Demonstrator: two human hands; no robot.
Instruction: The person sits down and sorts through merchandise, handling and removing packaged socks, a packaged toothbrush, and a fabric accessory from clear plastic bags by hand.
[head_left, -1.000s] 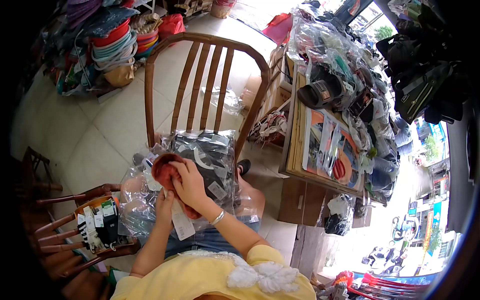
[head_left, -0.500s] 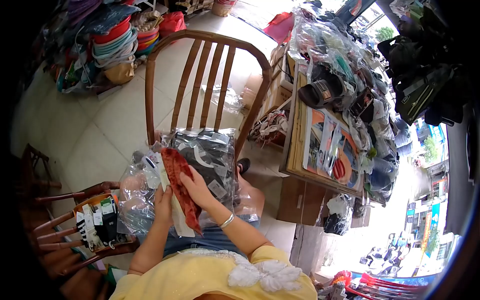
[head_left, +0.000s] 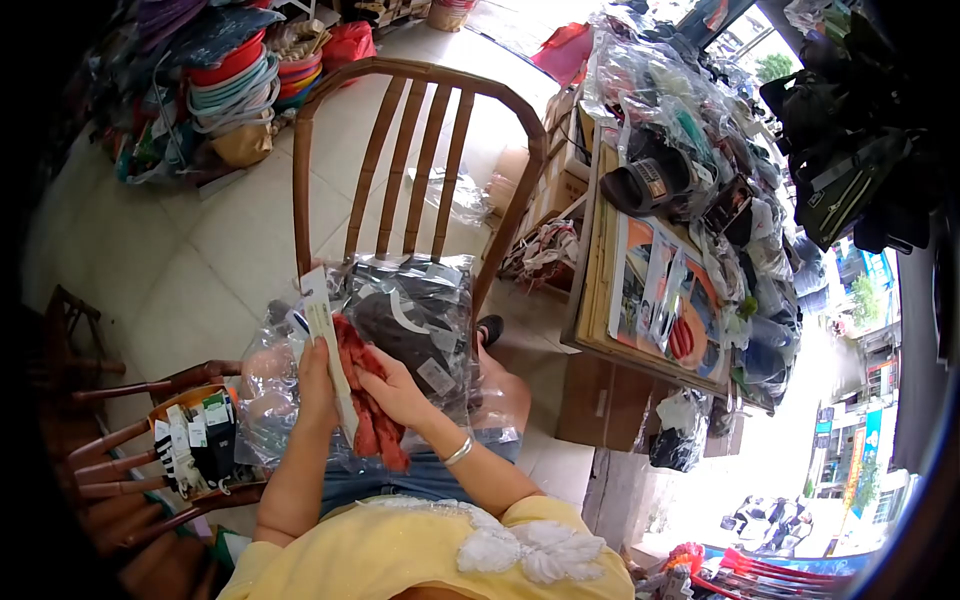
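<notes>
My left hand (head_left: pixel 318 388) is closed around the lower side of a long, flat cream strip (head_left: pixel 321 318), which could be card or folded paper. Against that strip, my right hand (head_left: pixel 396 390) grips a crumpled red cloth (head_left: pixel 376 432), its thumb and fingers pressed into the folds. The cloth's lower end hangs toward my lap. Just beyond both hands lies a clear plastic bag (head_left: pixel 455 345) with dark goods (head_left: pixel 385 325) inside, resting on the chair seat and my knees. More clear plastic (head_left: pixel 262 420) covers my left thigh.
A wooden chair (head_left: pixel 420 68) faces me. To the right stands a table (head_left: pixel 590 325) piled with bagged goods and a dark slipper (head_left: pixel 645 185), above a cardboard box (head_left: pixel 600 405). At left, another chair holds a box of packaged socks (head_left: pixel 195 445). Stacked basins (head_left: pixel 230 95) stand behind.
The red cloth has slid lower and bunched up under my right hand. More of the cream strip's upper end now shows, and my left hand has shifted slightly upward along it.
</notes>
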